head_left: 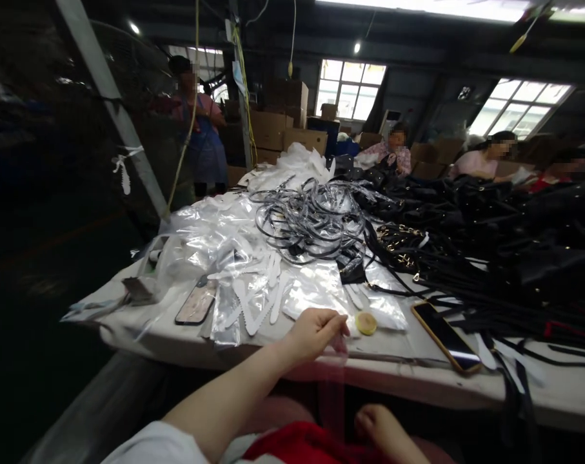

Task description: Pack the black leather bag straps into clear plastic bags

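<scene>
My left hand (316, 332) is above the table's front edge, its fingers pinched on the top of a thin see-through plastic bag (335, 393). The bag hangs down past the edge, looking pinkish over the red cloth (297, 444) on my lap. Lower and to the right, my right hand (372, 422) is curled closed beside the bag; whatever its fingers hold is hidden. A small round yellow tape roll (366, 323) lies just right of my left hand. Clear plastic bags (316, 290) and white notched plastic strips (278, 298) lie behind it.
Coiled black straps (311, 216) wrapped in plastic lie mid-table. Black bags (529, 238) are heaped on the right. Two phones rest near the front, one left (196, 301) and one right (446, 336). Several people are across the table; one person (200, 129) stands at the left by a pole (113, 103).
</scene>
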A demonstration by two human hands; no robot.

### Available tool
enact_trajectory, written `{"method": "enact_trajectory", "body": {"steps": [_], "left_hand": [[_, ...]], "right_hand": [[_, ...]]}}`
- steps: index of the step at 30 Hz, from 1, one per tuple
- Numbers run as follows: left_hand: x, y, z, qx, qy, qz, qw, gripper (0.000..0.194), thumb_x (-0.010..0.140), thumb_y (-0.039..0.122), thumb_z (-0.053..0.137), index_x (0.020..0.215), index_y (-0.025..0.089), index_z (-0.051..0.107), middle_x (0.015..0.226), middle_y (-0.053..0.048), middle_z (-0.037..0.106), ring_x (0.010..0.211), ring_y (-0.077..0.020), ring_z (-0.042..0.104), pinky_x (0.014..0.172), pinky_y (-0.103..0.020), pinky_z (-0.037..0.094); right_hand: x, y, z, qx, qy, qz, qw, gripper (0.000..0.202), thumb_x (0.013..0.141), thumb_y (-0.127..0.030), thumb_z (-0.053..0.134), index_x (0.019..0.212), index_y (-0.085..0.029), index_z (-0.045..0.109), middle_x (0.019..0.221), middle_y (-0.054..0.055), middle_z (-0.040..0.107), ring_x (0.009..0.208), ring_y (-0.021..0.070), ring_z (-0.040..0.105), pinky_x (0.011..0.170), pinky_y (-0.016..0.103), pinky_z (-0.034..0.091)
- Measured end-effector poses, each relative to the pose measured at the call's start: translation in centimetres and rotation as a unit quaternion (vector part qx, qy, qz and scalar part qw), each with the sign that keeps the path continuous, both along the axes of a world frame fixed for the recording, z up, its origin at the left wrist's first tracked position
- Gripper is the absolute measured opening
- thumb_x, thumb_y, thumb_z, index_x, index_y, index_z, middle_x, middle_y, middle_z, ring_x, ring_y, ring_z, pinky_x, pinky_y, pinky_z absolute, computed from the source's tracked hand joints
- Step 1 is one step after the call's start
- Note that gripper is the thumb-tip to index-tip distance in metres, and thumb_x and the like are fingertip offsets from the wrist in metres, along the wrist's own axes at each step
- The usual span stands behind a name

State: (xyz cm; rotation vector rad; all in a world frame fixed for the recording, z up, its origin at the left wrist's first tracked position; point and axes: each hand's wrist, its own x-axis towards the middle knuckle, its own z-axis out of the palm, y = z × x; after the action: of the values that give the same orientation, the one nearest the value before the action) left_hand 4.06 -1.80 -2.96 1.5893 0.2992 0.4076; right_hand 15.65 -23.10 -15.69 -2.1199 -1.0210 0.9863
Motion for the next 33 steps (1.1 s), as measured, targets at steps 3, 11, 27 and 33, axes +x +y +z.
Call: {"method": "enact_trajectory", "body": {"steps": [3,11,27,33], "left_hand": [[0.4,-1.9,-3.0,-0.003,0.071,-0.088,0.994,0.060,0.089,0.068,0.045,0.076,0.014,0.067,0.065,-0.004,0.068,0.061,-0.0144,0.065,0.059,-0.022,0.049],[-1.2,-4.9,-7.0,0.009,0.161,-0.226,0.961,0.054,0.096,0.056,0.041,0.077,0.013,0.068,0.068,-0.007,0.069,0.063,-0.0159,0.065,0.060,-0.023,0.049],[-0.8,-4.6,-6.2,0.018,0.100,-0.160,0.982,0.036,0.085,0.040,0.063,0.064,0.012,0.069,0.060,-0.005,0.066,0.054,-0.0117,0.055,0.053,-0.020,0.041],[-1.3,-4.4,-6.1,-0.021,0.115,-0.167,0.979,0.031,0.084,0.039,0.063,0.076,0.012,0.074,0.064,-0.005,0.068,0.054,-0.0125,0.058,0.050,-0.019,0.041]], "right_hand": [[1.7,-0.1,1.5,0.040,0.044,-0.029,0.998,0.042,0.094,-0.052,0.049,0.094,-0.016,0.071,0.074,0.003,0.068,0.063,0.0175,0.064,0.058,0.028,0.050],[1.1,0.9,8.7,0.226,0.002,-0.090,0.970,0.028,0.082,-0.041,0.071,0.102,-0.022,0.074,0.087,0.005,0.072,0.075,0.0197,0.064,0.069,0.028,0.053],[-0.1,1.7,9.9,0.240,-0.067,-0.080,0.965,0.022,0.085,-0.040,0.068,0.073,-0.024,0.075,0.072,0.004,0.073,0.070,0.0217,0.067,0.068,0.030,0.052],[-0.5,2.0,9.2,0.239,-0.096,-0.124,0.958,0.037,0.078,-0.045,0.074,0.053,-0.023,0.059,0.053,0.000,0.058,0.051,0.0164,0.053,0.050,0.027,0.044]]}}
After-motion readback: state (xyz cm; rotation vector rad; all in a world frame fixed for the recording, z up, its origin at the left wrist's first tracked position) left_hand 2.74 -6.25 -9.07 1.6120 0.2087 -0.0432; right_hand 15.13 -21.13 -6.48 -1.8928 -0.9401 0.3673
